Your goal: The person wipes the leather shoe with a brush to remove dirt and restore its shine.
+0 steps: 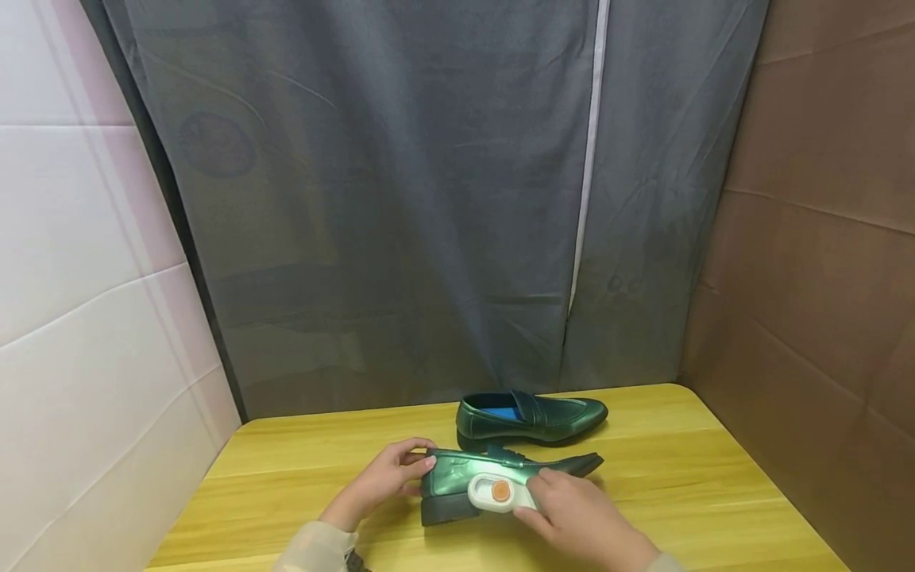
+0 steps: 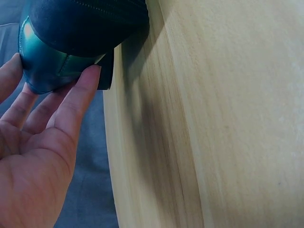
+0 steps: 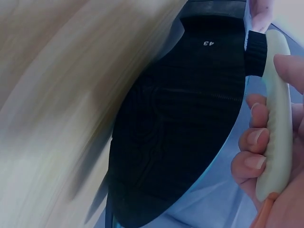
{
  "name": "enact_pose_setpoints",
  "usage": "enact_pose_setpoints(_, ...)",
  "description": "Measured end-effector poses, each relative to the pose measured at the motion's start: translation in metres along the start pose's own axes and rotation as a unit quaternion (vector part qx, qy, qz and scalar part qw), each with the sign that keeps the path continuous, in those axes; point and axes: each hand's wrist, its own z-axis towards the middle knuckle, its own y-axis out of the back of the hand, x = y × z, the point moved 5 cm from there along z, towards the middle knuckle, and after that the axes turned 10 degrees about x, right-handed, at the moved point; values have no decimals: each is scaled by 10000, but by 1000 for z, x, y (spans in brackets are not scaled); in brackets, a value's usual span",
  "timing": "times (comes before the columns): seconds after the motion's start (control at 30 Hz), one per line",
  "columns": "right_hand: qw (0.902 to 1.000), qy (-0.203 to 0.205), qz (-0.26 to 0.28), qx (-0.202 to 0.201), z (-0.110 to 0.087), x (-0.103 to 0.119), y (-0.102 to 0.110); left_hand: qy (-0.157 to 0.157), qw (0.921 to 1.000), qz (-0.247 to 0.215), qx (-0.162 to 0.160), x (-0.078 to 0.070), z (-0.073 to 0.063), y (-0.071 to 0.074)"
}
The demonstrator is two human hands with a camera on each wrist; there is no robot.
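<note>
A shiny green loafer (image 1: 452,472) is tilted on its side edge near the front of the table. My left hand (image 1: 386,481) pinches its heel end between thumb and fingers; the left wrist view shows the fingertips around the heel counter (image 2: 47,61). My right hand (image 1: 581,515) grips a shoe brush (image 1: 501,492) with a pale cream body and an orange round part. In the right wrist view its black bristles (image 3: 256,52) touch the shoe's side, close to the heel. The black sole (image 3: 175,104), marked 43, faces that camera.
A matching green loafer (image 1: 565,417) with a blue insole stands upright just behind, toe to the right. Both shoes are on a yellow wood-grain table (image 1: 307,445). A grey curtain (image 1: 400,238) hangs behind it, with white and brown fabric panels at the sides.
</note>
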Motion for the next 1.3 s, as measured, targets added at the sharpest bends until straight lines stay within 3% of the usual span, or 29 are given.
enact_pose_setpoints(0.87, 9981, 420, -442, -12, 35, 44, -10, -30, 10000, 55, -71, -1, -2, -1)
enact_pose_setpoints(1.3, 9983, 360, -446, -62, 44, 59, -15, 63, 9986, 483, -222, -3, -5, 0)
